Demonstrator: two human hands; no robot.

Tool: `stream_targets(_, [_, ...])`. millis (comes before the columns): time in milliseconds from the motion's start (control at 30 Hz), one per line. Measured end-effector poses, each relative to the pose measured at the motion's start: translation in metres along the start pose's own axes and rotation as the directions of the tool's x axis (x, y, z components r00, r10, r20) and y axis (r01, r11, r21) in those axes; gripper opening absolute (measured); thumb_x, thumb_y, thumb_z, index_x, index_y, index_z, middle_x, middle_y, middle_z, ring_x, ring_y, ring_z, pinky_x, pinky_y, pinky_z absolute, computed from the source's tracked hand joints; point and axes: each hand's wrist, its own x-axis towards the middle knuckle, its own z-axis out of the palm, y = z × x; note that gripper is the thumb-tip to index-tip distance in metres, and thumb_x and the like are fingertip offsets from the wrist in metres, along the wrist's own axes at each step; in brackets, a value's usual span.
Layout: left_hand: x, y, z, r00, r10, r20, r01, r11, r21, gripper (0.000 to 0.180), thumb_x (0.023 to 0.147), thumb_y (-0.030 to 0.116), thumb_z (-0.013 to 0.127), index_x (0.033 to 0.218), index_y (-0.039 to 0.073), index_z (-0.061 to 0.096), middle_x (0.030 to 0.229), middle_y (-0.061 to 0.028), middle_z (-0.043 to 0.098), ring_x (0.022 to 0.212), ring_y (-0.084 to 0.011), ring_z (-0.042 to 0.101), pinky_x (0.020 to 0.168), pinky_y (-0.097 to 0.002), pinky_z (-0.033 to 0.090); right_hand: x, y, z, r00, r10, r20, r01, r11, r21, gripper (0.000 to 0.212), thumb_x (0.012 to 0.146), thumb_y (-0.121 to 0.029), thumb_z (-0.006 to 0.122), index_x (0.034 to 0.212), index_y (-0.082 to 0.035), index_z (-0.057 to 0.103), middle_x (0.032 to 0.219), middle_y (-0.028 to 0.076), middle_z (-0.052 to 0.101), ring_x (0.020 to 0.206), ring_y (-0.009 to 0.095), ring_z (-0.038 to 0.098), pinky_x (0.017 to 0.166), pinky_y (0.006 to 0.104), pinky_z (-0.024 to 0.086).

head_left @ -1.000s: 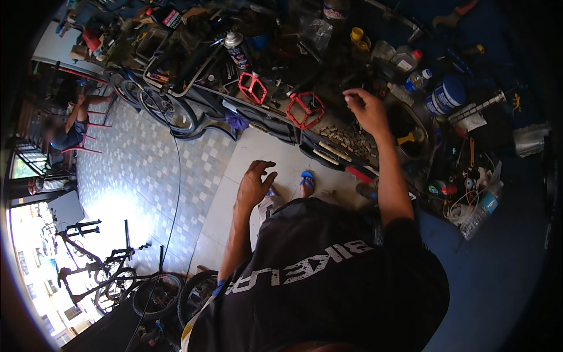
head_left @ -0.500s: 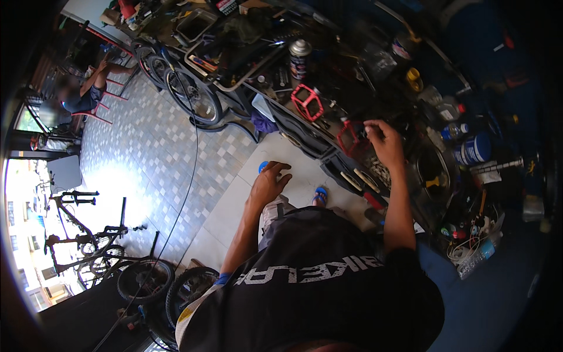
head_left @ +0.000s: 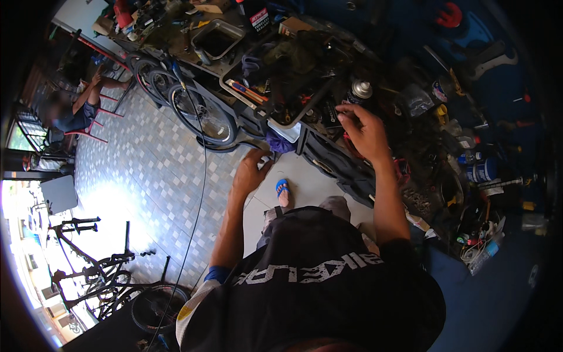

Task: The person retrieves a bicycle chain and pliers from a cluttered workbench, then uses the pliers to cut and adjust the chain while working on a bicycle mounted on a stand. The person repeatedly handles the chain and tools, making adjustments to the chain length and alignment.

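My right hand (head_left: 365,132) is raised above the cluttered workbench, thumb and fingers slightly apart, with nothing visible between them. Just beyond its fingers stands a spray can (head_left: 361,90) with a silver top. Behind the wrist, a red bicycle pedal (head_left: 402,171) lies on the bench; another red part (head_left: 350,144) is mostly hidden by the hand. My left hand (head_left: 252,171) hangs over the tiled floor with fingers loosely curved and thumb apart, holding nothing. Ahead of it are a purple cloth (head_left: 280,141) and a tool tray with orange-handled tools (head_left: 249,92).
Bicycles with a large front wheel (head_left: 202,114) lean along the bench. A metal pan (head_left: 236,47) sits farther up it. A black cable (head_left: 202,176) hangs across the view. At left, a person (head_left: 76,114) sits near a bike frame (head_left: 88,252). A blue tub (head_left: 482,170) stands at right.
My view has moved forward along the bench. The right hand has passed from beside the red pedals to near the spray can. A blue-sandalled foot has stepped forward.
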Motion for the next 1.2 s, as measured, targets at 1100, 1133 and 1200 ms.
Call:
stream_targets(1100, [0.107,0.148,0.119,0.764,0.214,0.608,-0.048,0.959,-0.278,0.03,0.1,0.023,0.072,0.081,0.003,0.061,0.074,0.004,0.055,0.07,-0.0057,0.044,0.061,-0.025,0.036,-0.24,0.063,-0.21,0.728,0.259,-0.635,-0.546,0.779,-0.309,0.026,0.094,-0.026,0.073,0.116,-0.011,0.072,0.1,0.014,0.075,0.089,0.031,0.073,0.078,0.0406,0.057])
stream_targets(1133, [0.102,0.15,0.129,0.77,0.214,0.601,-0.046,0.958,-0.283,0.03,0.1,0.023,0.072,0.081,0.003,0.061,0.073,0.0043,0.055,0.069,-0.0056,0.044,0.06,-0.025,0.035,-0.254,0.073,-0.247,0.689,0.212,-0.693,-0.57,0.75,-0.337,0.027,0.093,-0.028,0.072,0.115,-0.011,0.072,0.101,0.015,0.075,0.092,0.033,0.074,0.08,0.0432,0.058])
stream_targets(1200, [0.089,0.159,0.148,0.786,0.204,0.584,-0.036,0.957,-0.286,0.028,0.1,0.024,0.072,0.083,0.004,0.062,0.072,0.0048,0.054,0.067,-0.0052,0.043,0.059,-0.025,0.034,-0.282,0.097,-0.328,0.539,0.279,-0.795,-0.621,0.769,-0.151,0.028,0.093,-0.028,0.072,0.116,-0.012,0.073,0.101,0.016,0.076,0.095,0.034,0.074,0.082,0.042,0.058])
